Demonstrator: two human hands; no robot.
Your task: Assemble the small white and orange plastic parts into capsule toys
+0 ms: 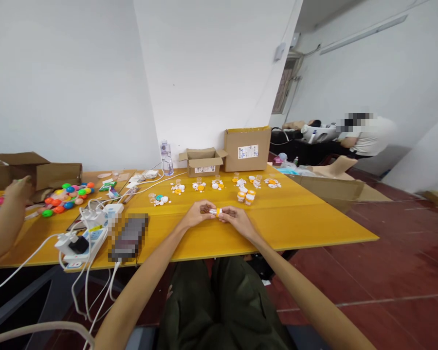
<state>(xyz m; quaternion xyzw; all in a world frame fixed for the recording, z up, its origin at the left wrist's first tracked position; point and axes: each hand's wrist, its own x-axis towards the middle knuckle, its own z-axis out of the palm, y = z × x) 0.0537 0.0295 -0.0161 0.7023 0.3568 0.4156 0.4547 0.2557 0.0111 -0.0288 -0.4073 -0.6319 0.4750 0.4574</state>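
My left hand (198, 214) and my right hand (237, 218) meet above the yellow table (314, 218), both closed around one small bottle with an orange-and-white end (216, 211). Just beyond them stand two small orange-capped bottles (246, 196). Farther back lie several little groups of clear bottles, white caps and orange caps (219, 184) in a row across the table.
Two cardboard boxes (246, 148) and a water bottle (166, 158) stand by the wall. A white power strip with plugs and cables (85, 236) and a blurred dark device (128, 237) lie to my left. Coloured balls (67, 197) sit near another person's arm (3, 218). A seated person (365, 136) is at far right.
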